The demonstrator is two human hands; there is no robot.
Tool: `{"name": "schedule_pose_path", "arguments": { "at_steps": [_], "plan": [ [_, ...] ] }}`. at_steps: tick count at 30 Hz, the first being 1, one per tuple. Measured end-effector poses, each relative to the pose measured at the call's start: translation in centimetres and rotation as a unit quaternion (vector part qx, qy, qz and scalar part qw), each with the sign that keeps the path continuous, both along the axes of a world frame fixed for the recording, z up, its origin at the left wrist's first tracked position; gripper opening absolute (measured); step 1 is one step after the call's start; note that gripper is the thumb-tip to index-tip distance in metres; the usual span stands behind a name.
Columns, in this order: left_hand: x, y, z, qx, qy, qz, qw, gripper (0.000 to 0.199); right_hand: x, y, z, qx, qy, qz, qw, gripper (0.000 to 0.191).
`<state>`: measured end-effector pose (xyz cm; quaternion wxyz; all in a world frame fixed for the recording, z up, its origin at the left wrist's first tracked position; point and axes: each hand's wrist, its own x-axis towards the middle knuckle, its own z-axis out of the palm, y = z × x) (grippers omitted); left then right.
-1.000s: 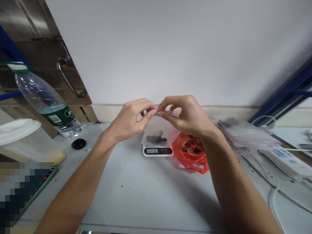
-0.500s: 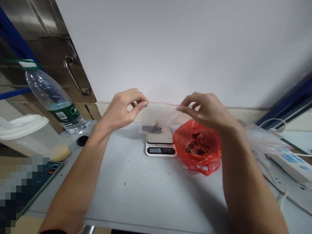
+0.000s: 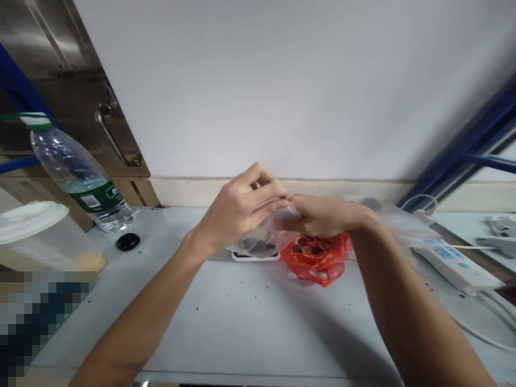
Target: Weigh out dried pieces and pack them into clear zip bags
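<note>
The left hand (image 3: pixel 244 207) and right hand (image 3: pixel 322 215) pinch the clear plastic bag (image 3: pixel 262 236) above the digital scale (image 3: pixel 256 258); a slipping grip could spill its dark pieces.

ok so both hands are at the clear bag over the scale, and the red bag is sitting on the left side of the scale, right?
Not quite: the head view shows the red bag on the right side of the scale. Both hands are indeed at the clear bag over the scale.
</note>
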<state>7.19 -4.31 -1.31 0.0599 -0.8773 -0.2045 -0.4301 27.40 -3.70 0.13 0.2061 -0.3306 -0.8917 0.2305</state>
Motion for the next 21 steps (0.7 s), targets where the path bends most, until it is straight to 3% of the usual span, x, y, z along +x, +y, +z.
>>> {"name": "schedule_pose_path", "arguments": {
  "at_steps": [3, 6, 9, 12, 14, 16, 18, 21],
  "plan": [
    [0.1, -0.3, 0.1, -0.019, -0.019, 0.004, 1.000, 0.020, 2.8, -1.4, 0.0, -0.063, 0.000, -0.010, 0.998, 0.020],
    [0.0, -0.1, 0.0, -0.072, 0.002, 0.017, 0.997, 0.024, 7.0, -3.4, 0.5, -0.053, 0.067, -0.112, 0.990, 0.021],
    [0.5, 0.2, -0.7, -0.168, 0.081, 0.024, 0.982, 0.036, 11.3, -5.2, 1.3, 0.030, 0.138, -0.235, 0.962, 0.025],
    [1.6, 0.3, -1.8, -0.234, 0.176, 0.000, 0.956, 0.041, 14.9, -5.5, 1.1, 0.176, 0.140, -0.396, 0.890, 0.032],
    [2.6, 0.3, -2.4, -0.249, 0.216, -0.015, 0.944, 0.038, 16.6, -5.0, -0.2, 0.235, 0.084, -0.450, 0.858, 0.043],
    [3.7, 0.3, -2.9, -0.252, 0.235, -0.027, 0.938, 0.035, 17.7, -4.2, -2.5, 0.239, -0.006, -0.434, 0.869, 0.049],
    [4.8, 0.3, -3.0, -0.247, 0.241, -0.042, 0.938, 0.033, 18.2, -3.7, -4.9, 0.154, -0.107, -0.384, 0.904, 0.055],
    [6.1, 0.3, -2.9, -0.246, 0.235, -0.058, 0.939, 0.032, 18.1, -3.8, -7.0, 0.054, -0.153, -0.383, 0.909, 0.083]
  ]
}}
